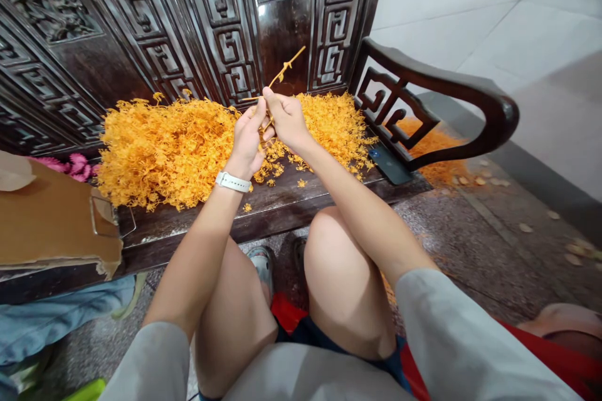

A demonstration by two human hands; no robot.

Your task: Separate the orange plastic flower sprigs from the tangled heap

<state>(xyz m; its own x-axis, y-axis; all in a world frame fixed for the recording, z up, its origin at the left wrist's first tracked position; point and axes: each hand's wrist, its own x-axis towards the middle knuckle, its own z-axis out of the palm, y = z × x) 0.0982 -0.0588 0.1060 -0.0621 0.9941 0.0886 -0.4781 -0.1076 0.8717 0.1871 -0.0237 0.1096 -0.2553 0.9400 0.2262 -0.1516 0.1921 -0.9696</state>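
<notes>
Both hands meet above the dark wooden bench [263, 207], in front of its carved back. My right hand [289, 120] pinches a thin yellow plastic stem [288, 67] that slants up to the right and bears small leaf-like nubs. My left hand [247, 141], with a white watch band [234, 182] at its wrist, is closed on the lower part of the stem, touching the right fingers. A short thin yellow end pokes out leftward between the hands. The fingers partly hide where the pieces meet. Behind and below lie a large heap of yellow-orange artificial flower pieces [164, 150] and another heap [336, 128].
A cardboard box [56, 219] stands at the left, with pink flowers [78, 166] behind it. At the bench's right end lies a dark phone [390, 163] beside the curved armrest [498, 116]. More orange pieces [437, 153] lie beyond the armrest. A person's denim-clad leg [70, 313] shows lower left.
</notes>
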